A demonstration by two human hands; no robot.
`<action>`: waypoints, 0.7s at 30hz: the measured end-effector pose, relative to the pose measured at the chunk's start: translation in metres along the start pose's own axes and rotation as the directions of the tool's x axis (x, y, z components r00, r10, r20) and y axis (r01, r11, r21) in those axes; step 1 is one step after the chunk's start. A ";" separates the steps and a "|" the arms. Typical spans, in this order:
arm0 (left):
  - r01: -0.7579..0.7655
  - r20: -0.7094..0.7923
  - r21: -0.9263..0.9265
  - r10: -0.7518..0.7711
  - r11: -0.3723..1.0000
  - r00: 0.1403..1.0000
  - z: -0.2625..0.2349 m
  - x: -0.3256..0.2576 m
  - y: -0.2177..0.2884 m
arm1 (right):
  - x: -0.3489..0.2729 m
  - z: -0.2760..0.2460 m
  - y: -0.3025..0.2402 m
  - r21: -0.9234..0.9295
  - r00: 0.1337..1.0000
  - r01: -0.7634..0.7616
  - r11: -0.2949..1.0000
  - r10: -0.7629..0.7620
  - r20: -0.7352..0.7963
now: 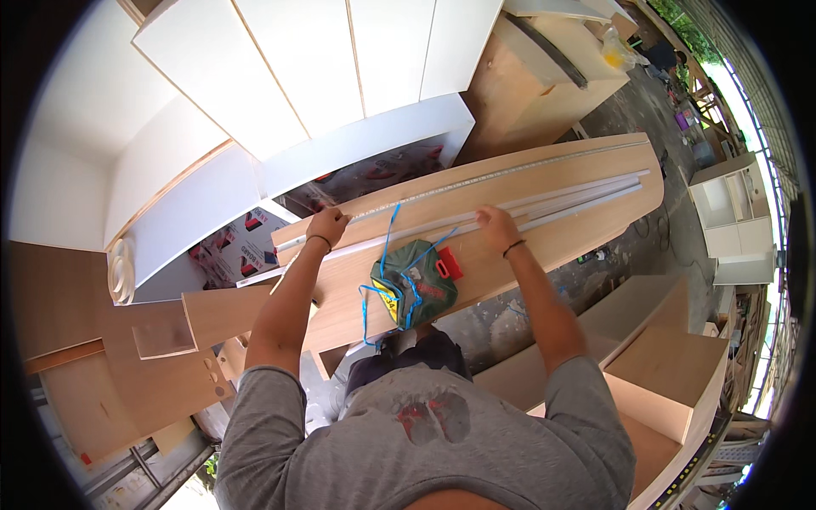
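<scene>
My left hand [328,227] is closed, its fingertips down at a long marked measuring strip [476,179] that lies along the wooden board [552,229]. My right hand [498,228] is also closed, knuckles up, over long thin white strips [578,197]; its fingertips are hidden, so I cannot see what they grip. Between my forearms, on the board's near side, rests a dark green fabric pouch [427,293] with a yellow patch. Blue string [365,314] trails loosely across it. A red plastic piece [448,263] sticks out at its right.
A large white cabinet [323,68] stands beyond the board. A roll of pale edging [121,270] hangs at its left. Plywood boxes [544,85] stand at the far right, with an open wooden carcass [654,370] at the near right. Brown panels [153,374] are at the left.
</scene>
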State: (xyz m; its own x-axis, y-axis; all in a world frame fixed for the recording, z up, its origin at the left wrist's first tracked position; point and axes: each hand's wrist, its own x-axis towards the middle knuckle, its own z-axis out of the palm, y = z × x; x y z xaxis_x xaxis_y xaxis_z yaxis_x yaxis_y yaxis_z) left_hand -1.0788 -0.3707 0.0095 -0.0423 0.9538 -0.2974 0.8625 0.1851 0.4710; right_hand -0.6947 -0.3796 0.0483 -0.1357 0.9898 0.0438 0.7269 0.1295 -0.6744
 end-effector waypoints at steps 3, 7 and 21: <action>0.018 -0.057 -0.045 -0.021 0.999 0.998 0.012 0.003 -0.011 | 0.036 0.003 0.042 -0.174 0.996 0.084 0.981 -0.090 -0.025; 0.070 -0.050 -0.098 -0.075 0.993 0.996 0.023 0.002 -0.018 | 0.060 0.012 0.064 -0.336 0.990 0.137 0.932 -0.139 0.017; 0.207 -0.066 -0.127 -0.216 0.970 0.974 0.025 0.002 -0.006 | 0.104 0.022 0.023 -0.690 0.941 0.145 0.709 0.117 0.319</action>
State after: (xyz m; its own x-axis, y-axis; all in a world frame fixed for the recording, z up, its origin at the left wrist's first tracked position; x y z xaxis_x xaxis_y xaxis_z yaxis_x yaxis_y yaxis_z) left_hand -1.0719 -0.3757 -0.0148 -0.2610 0.9046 -0.3370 0.7641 0.4069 0.5006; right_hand -0.7069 -0.2751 0.0209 -0.2570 0.9271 -0.2727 0.9602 0.2769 0.0366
